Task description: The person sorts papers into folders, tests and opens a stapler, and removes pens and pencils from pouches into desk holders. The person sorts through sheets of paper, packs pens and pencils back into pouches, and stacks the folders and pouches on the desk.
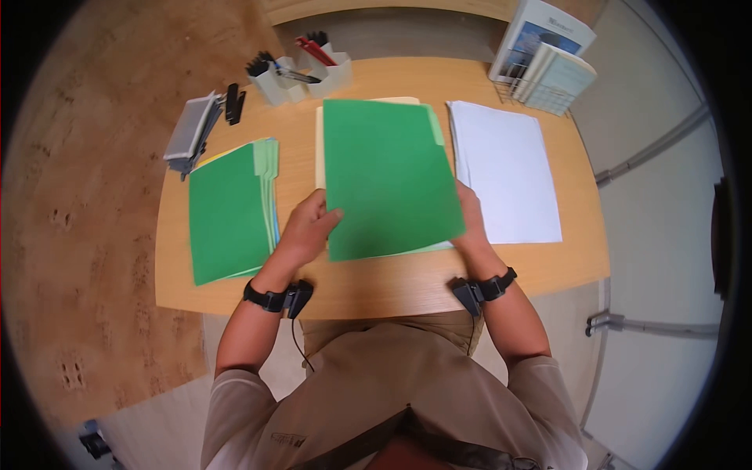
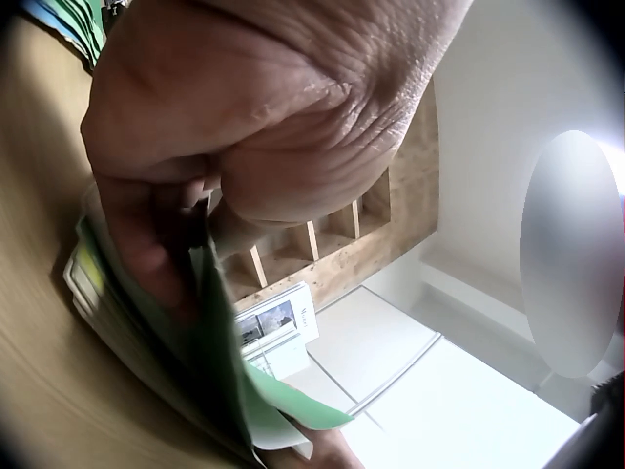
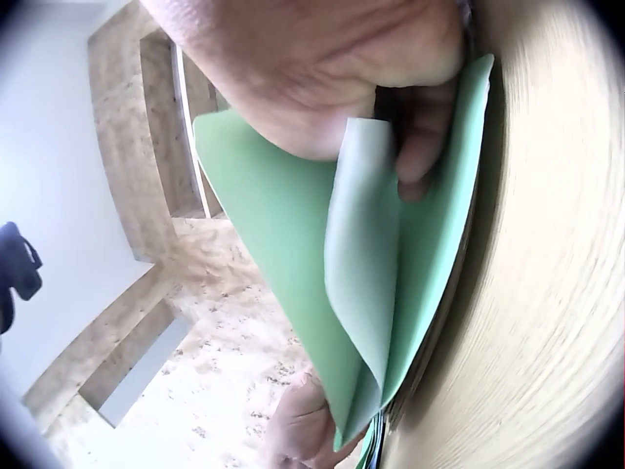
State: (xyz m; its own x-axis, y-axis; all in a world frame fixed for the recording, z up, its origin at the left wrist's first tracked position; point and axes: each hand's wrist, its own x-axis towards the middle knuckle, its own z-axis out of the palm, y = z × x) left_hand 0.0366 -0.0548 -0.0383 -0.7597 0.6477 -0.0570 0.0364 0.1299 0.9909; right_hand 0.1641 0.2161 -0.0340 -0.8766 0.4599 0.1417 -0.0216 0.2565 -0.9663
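Left hand (image 1: 306, 229) pinches green folder (image 1: 385, 176), likely steadying it | right hand (image 1: 472, 223) pinches white sheet (image 3: 359, 239) between parted covers.

Head view: one, from head height, facing down and forward; the farthest off, covering the full tabletop (image 1: 376, 291).
Left wrist view: one, tilted, close beside the left hand (image 1: 307, 229), facing across the green folder (image 1: 392, 176) to the right hand (image 1: 471, 221).
Right wrist view: one, tilted, equally close, facing back to the left hand.
Shared, all three: green folder, tabletop, both hands.
Shared, head and left wrist: white booklet (image 1: 560, 30).
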